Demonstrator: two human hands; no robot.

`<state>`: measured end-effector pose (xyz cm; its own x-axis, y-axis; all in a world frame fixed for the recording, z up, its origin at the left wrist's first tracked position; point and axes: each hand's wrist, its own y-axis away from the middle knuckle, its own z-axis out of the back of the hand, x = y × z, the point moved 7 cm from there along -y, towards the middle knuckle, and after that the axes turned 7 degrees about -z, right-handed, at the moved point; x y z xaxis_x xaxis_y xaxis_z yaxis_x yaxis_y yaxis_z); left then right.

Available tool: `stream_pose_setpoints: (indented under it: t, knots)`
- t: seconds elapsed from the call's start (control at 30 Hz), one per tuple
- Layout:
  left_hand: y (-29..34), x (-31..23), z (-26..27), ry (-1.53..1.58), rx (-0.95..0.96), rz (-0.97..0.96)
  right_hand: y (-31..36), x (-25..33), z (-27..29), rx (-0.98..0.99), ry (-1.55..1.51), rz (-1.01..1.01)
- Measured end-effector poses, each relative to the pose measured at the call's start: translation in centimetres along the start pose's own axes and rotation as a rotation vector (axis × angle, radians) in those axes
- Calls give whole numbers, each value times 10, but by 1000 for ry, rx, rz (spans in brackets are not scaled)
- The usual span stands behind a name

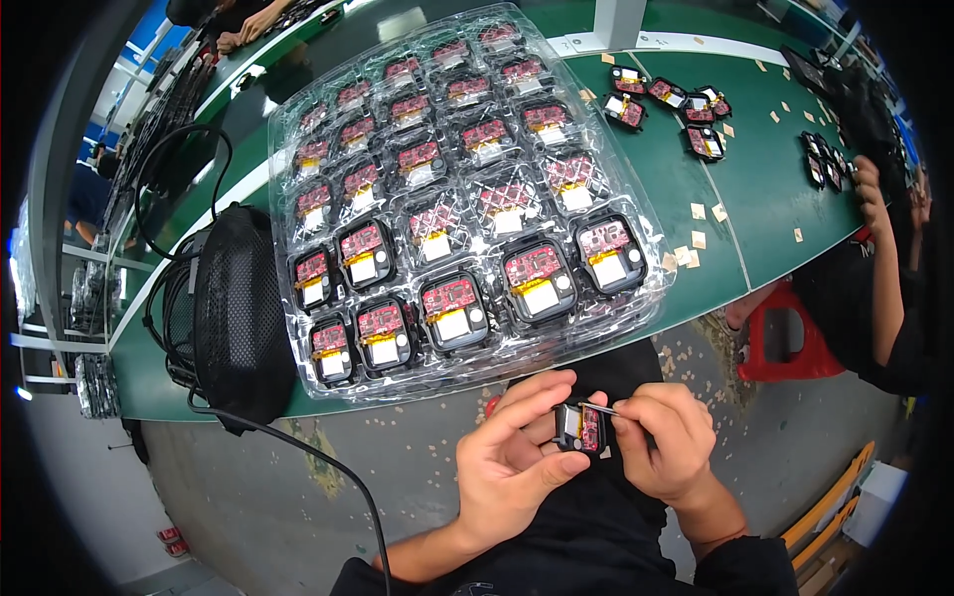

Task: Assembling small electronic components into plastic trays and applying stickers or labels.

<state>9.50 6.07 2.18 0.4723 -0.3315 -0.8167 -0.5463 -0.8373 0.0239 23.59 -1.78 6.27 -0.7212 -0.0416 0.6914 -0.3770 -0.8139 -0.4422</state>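
Note:
Over my lap, my left hand (522,452) grips a small black watch-like case (579,427) between thumb and fingers. Inside the case show a red circuit board, a silvery block and a yellow strip. My right hand (664,437) pinches thin metal tweezers (601,408), whose tip reaches the case's upper edge near the board. What the tip touches is too small to tell. Beyond my hands, a clear plastic tray (646,233) lies on the green table, its pockets filled with rows of similar cases (452,310).
A black mesh bag (238,313) with cables stands left of the tray. More cases (704,142) and small beige paper squares (699,239) lie on the green table (686,184) at right. A co-worker's hand (871,194) is at far right, above a red stool (790,343).

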Motion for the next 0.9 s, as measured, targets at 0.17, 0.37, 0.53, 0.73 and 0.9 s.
stream_pose_setpoints:
  t: [0.17, 0.37, 0.53, 0.73, 0.9]
  knots:
    - [-2, -3, 0, -3, 96, -57, -5, 5, 1, 65, 65, 51]
    - [-2, -36, -8, -120, 250, -143, -24, -20, 32, -86, 3, -38]
    - [-21, -109, -27, -907, 231, -707, -68, -63, 55, -223, 301, -278]
    - [-75, -132, -35, -1389, -21, -842, -116, -108, 49, -286, 534, -357]
    - [-97, -123, -23, -1564, -24, -700, -119, -117, 44, -194, 584, -414]
